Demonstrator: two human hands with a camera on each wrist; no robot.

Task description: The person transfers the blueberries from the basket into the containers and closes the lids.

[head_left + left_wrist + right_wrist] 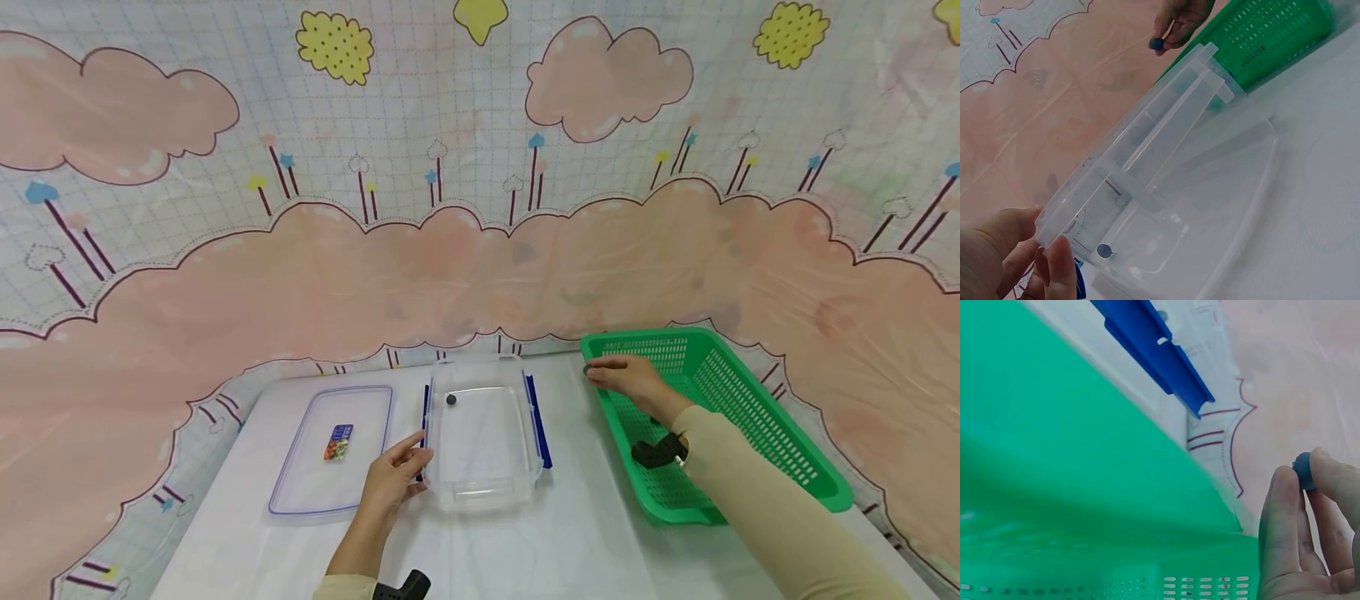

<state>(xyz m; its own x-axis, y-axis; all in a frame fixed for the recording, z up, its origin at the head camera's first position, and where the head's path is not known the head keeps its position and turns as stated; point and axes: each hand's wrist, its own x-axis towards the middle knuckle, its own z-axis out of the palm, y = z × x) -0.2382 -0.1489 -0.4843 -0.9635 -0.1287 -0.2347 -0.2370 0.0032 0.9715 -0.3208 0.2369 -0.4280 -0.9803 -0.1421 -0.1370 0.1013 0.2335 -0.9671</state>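
Observation:
My left hand holds the left rim of a clear plastic box, thumb and fingers on its edge in the left wrist view. Inside the box, toward its far left, lies a small dark round ball. Over the left rim of a green basket reaches my right hand. Between its thumb and fingertips it pinches another small dark-blue ball, held above the basket's far left corner. Blue latches hang unfastened along the box's sides.
A clear lid with a purple edge lies left of the box, with a small colourful packet within its outline. The white table ends at a patterned curtain behind. Something dark sits in the basket, mostly hidden by the right arm.

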